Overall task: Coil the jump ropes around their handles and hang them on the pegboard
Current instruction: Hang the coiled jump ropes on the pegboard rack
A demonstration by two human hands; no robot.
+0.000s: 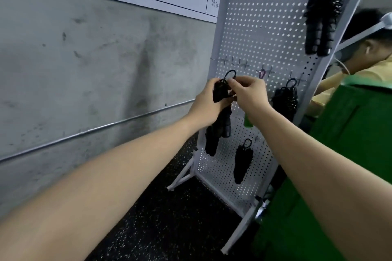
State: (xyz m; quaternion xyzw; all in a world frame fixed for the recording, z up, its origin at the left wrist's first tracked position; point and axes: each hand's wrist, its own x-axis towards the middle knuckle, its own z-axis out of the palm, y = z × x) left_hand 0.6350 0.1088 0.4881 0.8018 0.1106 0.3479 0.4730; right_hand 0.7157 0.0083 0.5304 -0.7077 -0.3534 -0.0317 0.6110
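A black coiled jump rope (218,131) hangs down in front of the white pegboard (261,34). My left hand (209,103) grips the upper part of its handles. My right hand (248,93) pinches the rope's top, where a small black loop (230,74) sticks up against the board. Three other coiled black ropes hang on the board: one at the top right (322,19), one at mid right (285,99) and one low down (242,161).
The pegboard stands on a white frame with feet (184,176) on a dark speckled floor. A grey concrete wall with a metal pipe (95,130) is on the left. A green bin (343,154) is at the right, and another person (369,48) is behind the board.
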